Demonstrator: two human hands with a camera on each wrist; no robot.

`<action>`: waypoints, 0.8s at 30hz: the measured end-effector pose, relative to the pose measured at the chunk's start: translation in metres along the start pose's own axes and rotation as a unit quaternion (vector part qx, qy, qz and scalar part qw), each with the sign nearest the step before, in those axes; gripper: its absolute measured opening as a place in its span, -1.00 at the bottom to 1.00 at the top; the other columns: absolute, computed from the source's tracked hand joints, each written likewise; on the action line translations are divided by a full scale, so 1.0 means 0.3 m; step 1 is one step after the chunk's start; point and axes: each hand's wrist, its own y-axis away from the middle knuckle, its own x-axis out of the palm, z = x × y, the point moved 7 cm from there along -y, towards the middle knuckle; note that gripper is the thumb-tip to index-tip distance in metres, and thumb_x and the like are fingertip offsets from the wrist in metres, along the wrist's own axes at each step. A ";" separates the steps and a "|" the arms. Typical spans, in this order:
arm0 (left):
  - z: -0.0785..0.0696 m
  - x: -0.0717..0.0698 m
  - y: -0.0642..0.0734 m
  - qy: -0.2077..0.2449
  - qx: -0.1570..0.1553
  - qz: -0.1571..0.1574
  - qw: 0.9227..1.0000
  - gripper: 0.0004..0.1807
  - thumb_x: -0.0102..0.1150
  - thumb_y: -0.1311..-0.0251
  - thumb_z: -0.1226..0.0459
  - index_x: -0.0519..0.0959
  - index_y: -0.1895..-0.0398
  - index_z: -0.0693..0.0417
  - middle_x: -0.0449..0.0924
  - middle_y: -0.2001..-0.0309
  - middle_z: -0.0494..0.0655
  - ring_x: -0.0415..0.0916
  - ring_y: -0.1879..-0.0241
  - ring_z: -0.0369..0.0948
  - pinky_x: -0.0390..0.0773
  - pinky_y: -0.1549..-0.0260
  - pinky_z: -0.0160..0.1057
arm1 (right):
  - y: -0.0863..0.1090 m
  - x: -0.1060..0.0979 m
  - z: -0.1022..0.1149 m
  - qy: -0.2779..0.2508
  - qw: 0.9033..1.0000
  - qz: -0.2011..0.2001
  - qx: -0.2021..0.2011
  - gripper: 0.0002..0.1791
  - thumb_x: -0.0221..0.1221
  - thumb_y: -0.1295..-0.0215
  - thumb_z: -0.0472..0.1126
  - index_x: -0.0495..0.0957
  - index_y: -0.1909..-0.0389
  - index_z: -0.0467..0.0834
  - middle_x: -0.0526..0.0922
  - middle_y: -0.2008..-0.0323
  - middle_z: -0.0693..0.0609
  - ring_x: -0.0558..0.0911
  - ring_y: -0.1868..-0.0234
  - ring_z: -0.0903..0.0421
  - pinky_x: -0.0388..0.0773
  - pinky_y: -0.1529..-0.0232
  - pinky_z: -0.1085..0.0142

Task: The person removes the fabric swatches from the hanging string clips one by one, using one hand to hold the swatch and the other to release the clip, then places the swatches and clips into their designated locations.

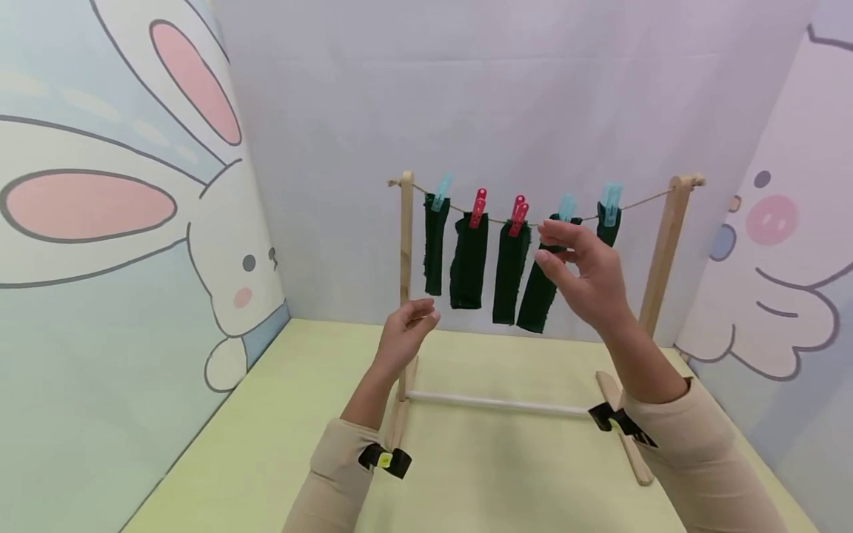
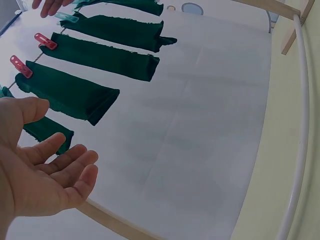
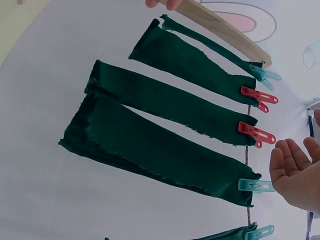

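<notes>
Several dark green cloth strips (image 1: 469, 259) hang from a thin twine line (image 1: 496, 220), held by red clothespins (image 1: 478, 207) and light blue clothespins (image 1: 442, 191). My right hand (image 1: 586, 277) is raised in front of the strip second from the right, its fingers loosely bent and thumb apart. Beside it is a blue clothespin (image 3: 255, 185); whether the fingertips touch it I cannot tell. Lower and to the left, my left hand (image 1: 405, 337) hovers near the bottom of the leftmost strip (image 1: 435, 248), relaxed, palm up and holding nothing in the left wrist view.
Two wooden posts, left (image 1: 406, 244) and right (image 1: 666, 252), carry the line. A white rod (image 1: 500, 403) joins their wooden feet (image 1: 626, 429) low down on the yellow-green surface (image 1: 320, 444). Cartoon-printed panels (image 1: 100, 333) flank a pale back sheet (image 1: 320, 185).
</notes>
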 end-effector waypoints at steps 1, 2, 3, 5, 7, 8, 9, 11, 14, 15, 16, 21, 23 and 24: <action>0.006 0.005 -0.005 -0.002 -0.005 -0.004 1.000 -0.59 0.11 -0.28 0.18 0.45 -0.13 0.21 0.48 -0.05 0.06 0.43 -0.04 -0.07 0.39 -0.03 -0.10 | -0.009 0.000 0.001 -0.001 1.000 -0.001 -0.002 -0.60 0.21 -0.12 -0.52 0.47 -0.03 -0.36 0.57 0.00 -0.14 0.56 0.06 0.04 0.46 0.12 0.46; 0.011 0.010 -0.010 -0.001 -0.008 -0.009 1.000 -0.58 0.11 -0.28 0.18 0.45 -0.13 0.21 0.49 -0.03 0.07 0.43 -0.03 -0.07 0.39 -0.03 -0.09 | -0.019 -0.001 0.004 0.002 1.000 -0.002 -0.004 -0.60 0.21 -0.12 -0.51 0.47 -0.03 -0.36 0.57 0.00 -0.15 0.57 0.06 0.04 0.47 0.12 0.45; 0.016 0.013 -0.015 0.002 -0.010 -0.012 1.000 -0.57 0.11 -0.28 0.18 0.44 -0.14 0.22 0.50 -0.02 0.08 0.44 -0.02 -0.05 0.40 -0.02 -0.08 | -0.029 0.001 0.008 0.000 1.000 -0.004 -0.007 -0.59 0.21 -0.12 -0.51 0.47 -0.03 -0.36 0.57 0.00 -0.13 0.57 0.06 0.04 0.47 0.12 0.44; 0.028 0.021 -0.025 0.015 -0.024 -0.013 1.000 -0.54 0.10 -0.28 0.18 0.40 -0.17 0.24 0.50 -0.01 0.11 0.44 -0.01 -0.04 0.41 0.01 -0.06 | -0.050 0.005 0.013 0.006 1.000 -0.010 -0.011 -0.59 0.22 -0.12 -0.49 0.46 -0.04 -0.35 0.57 0.00 -0.13 0.57 0.05 0.04 0.48 0.12 0.41; 0.038 0.029 -0.039 0.029 -0.038 -0.015 0.999 -0.48 0.09 -0.28 0.17 0.34 -0.23 0.26 0.50 -0.03 0.13 0.45 -0.01 -0.04 0.43 0.03 -0.06 | -0.075 0.007 0.017 0.010 1.000 -0.015 -0.014 -0.59 0.22 -0.13 -0.47 0.46 -0.05 -0.34 0.57 0.00 -0.12 0.57 0.05 0.06 0.49 0.11 0.39; 0.041 0.033 -0.046 0.038 -0.043 -0.017 0.998 -0.45 0.08 -0.29 0.17 0.29 -0.26 0.26 0.49 -0.04 0.14 0.45 -0.02 -0.04 0.43 0.04 -0.05 | -0.090 0.009 0.019 0.010 1.000 -0.018 -0.014 -0.58 0.22 -0.14 -0.46 0.46 -0.05 -0.33 0.57 0.00 -0.12 0.57 0.04 0.07 0.49 0.11 0.38; 0.045 0.037 -0.053 0.046 -0.049 -0.021 0.998 -0.43 0.07 -0.29 0.16 0.26 -0.28 0.26 0.48 -0.06 0.15 0.46 -0.02 -0.04 0.43 0.04 -0.05 | -0.104 0.010 0.019 0.008 1.000 -0.019 -0.014 -0.58 0.22 -0.14 -0.45 0.46 -0.06 -0.33 0.57 -0.01 -0.12 0.57 0.04 0.07 0.49 0.11 0.38; 0.051 0.037 -0.067 0.054 -0.059 -0.032 0.996 -0.38 0.07 -0.29 0.13 0.20 -0.32 0.24 0.46 -0.09 0.15 0.45 -0.04 -0.05 0.42 0.02 -0.05 | -0.133 0.016 0.017 -0.002 1.000 -0.020 -0.013 -0.58 0.21 -0.16 -0.43 0.45 -0.08 -0.33 0.56 -0.02 -0.11 0.56 0.03 0.10 0.49 0.10 0.38; 0.057 0.039 -0.081 0.067 -0.069 -0.044 0.994 -0.32 0.08 -0.29 0.11 0.13 -0.37 0.22 0.43 -0.13 0.14 0.42 -0.09 -0.05 0.39 -0.03 -0.03 | -0.174 0.023 0.016 -0.019 0.999 -0.020 -0.015 -0.58 0.20 -0.19 -0.41 0.43 -0.09 -0.34 0.56 -0.03 -0.09 0.55 0.02 0.15 0.49 0.11 0.39; 0.059 0.041 -0.083 0.073 -0.074 -0.047 0.994 -0.30 0.08 -0.28 0.10 0.11 -0.38 0.20 0.42 -0.14 0.13 0.40 -0.10 -0.05 0.38 -0.04 -0.03 | -0.186 0.026 0.015 -0.023 0.999 -0.019 -0.016 -0.58 0.19 -0.20 -0.40 0.43 -0.10 -0.35 0.56 -0.03 -0.08 0.55 0.02 0.15 0.48 0.10 0.39; 0.063 0.044 -0.086 0.082 -0.078 -0.048 0.992 -0.28 0.09 -0.28 0.10 0.08 -0.40 0.20 0.41 -0.15 0.14 0.39 -0.12 -0.05 0.37 -0.05 -0.03 | -0.198 0.029 0.013 -0.026 0.999 -0.017 -0.013 -0.57 0.19 -0.21 -0.39 0.42 -0.11 -0.34 0.55 -0.03 -0.07 0.54 0.02 0.15 0.48 0.10 0.39; 0.086 0.059 -0.098 0.096 -0.100 -0.048 0.989 -0.19 0.10 -0.25 0.04 -0.02 -0.43 0.16 0.40 -0.15 0.11 0.38 -0.12 -0.04 0.33 -0.08 -0.03 | -0.246 0.064 -0.006 -0.035 0.999 0.014 0.036 -0.53 0.19 -0.23 -0.31 0.39 -0.17 -0.29 0.52 -0.07 -0.07 0.52 -0.03 0.12 0.46 0.03 0.35; 0.088 0.061 -0.102 0.092 -0.094 -0.050 0.990 -0.19 0.09 -0.26 0.03 -0.01 -0.43 0.16 0.44 -0.11 0.10 0.40 -0.09 -0.04 0.33 -0.07 -0.03 | -0.261 0.084 -0.016 -0.033 0.997 0.031 0.055 -0.50 0.20 -0.23 -0.29 0.37 -0.19 -0.26 0.50 -0.09 -0.08 0.50 -0.06 0.11 0.45 0.01 0.33; 0.084 0.061 -0.104 0.094 -0.084 -0.051 0.991 -0.21 0.08 -0.27 0.05 0.00 -0.42 0.17 0.46 -0.08 0.11 0.41 -0.08 -0.05 0.34 -0.06 -0.03 | -0.269 0.095 -0.019 -0.029 0.997 0.038 0.058 -0.49 0.20 -0.23 -0.28 0.37 -0.20 -0.26 0.50 -0.10 -0.08 0.49 -0.07 0.11 0.45 0.01 0.30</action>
